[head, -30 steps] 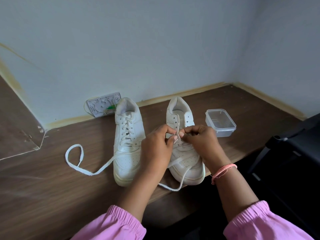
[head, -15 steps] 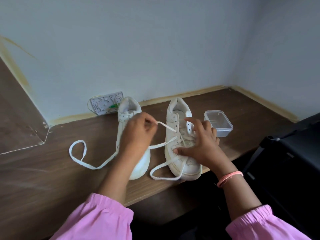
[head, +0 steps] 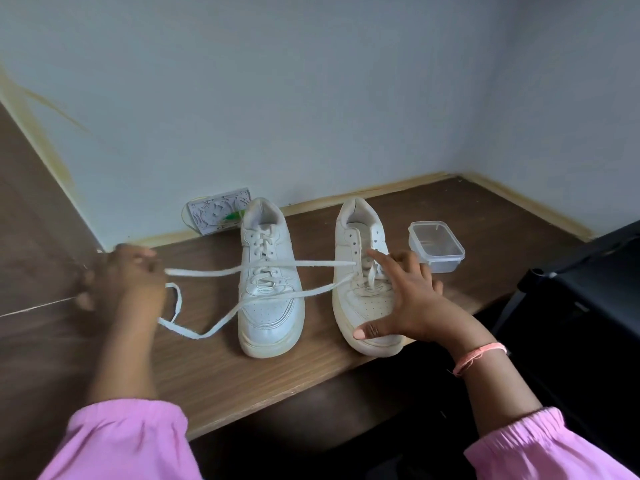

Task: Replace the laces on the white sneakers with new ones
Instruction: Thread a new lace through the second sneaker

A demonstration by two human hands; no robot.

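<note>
From the head view, two white sneakers stand side by side on a brown wooden table [head: 311,386], toes toward the person and heels toward the wall. The left sneaker [head: 266,285] is fully laced. The right sneaker [head: 360,282] has its upper eyelets bare, with lacing only across its lower part.

The right hand [head: 408,303] lies spread on the right sneaker: the fingers are straight, the index finger reaches up to the tongue near the bare eyelets, and the thumb rests on the toe cap. It presses the shoe and clasps nothing.

The left hand [head: 128,275] is far out to the left, well apart from both sneakers and blurred. Its fingers are curled, and it appears to pinch the end of a white lace [head: 277,266]. This lace runs from the hand straight across the top of the left sneaker to an eyelet of the right one. A second strand leaves the right sneaker lower down, crosses the left sneaker's toe area and loops on the table just beside the left forearm.

A clear plastic container [head: 436,245] sits just right of the right sneaker.
</note>
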